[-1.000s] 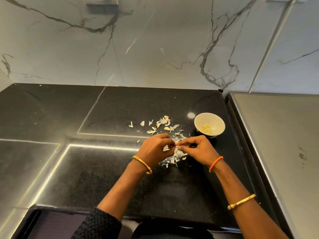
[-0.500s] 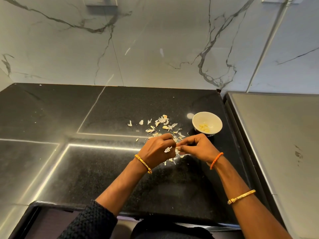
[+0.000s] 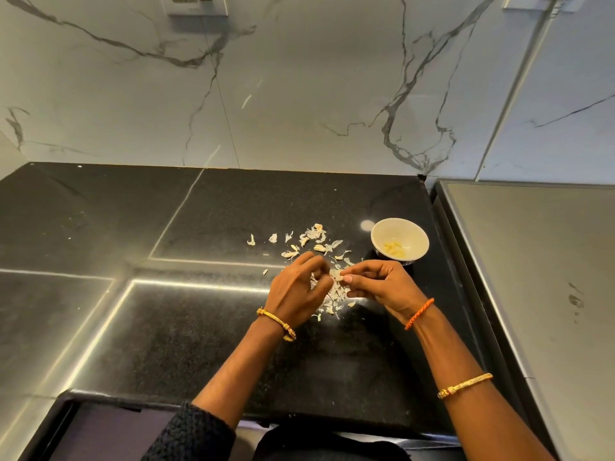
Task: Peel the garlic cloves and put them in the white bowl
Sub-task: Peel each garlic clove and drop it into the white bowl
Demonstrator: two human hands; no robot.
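My right hand (image 3: 382, 287) pinches a small pale garlic clove (image 3: 339, 277) between thumb and forefinger, just above the black counter (image 3: 199, 344). My left hand (image 3: 298, 291) hovers close to its left with curled fingers, a small gap from the clove. Pale skin shows between its fingers, and I cannot tell whether it holds any. The white bowl (image 3: 417, 237) stands on the counter behind my right hand, with a few peeled cloves (image 3: 394, 250) in it. Torn garlic skins (image 3: 316, 242) lie scattered behind and under both hands.
A marble wall rises behind the counter. A grey steel surface (image 3: 549, 277) adjoins the counter on the right, close to the bowl. The counter's front edge runs just below my forearms.
My hands, joined on the clove before, have parted slightly: the left drew back to the left while the right kept the clove. The view shifted a little.
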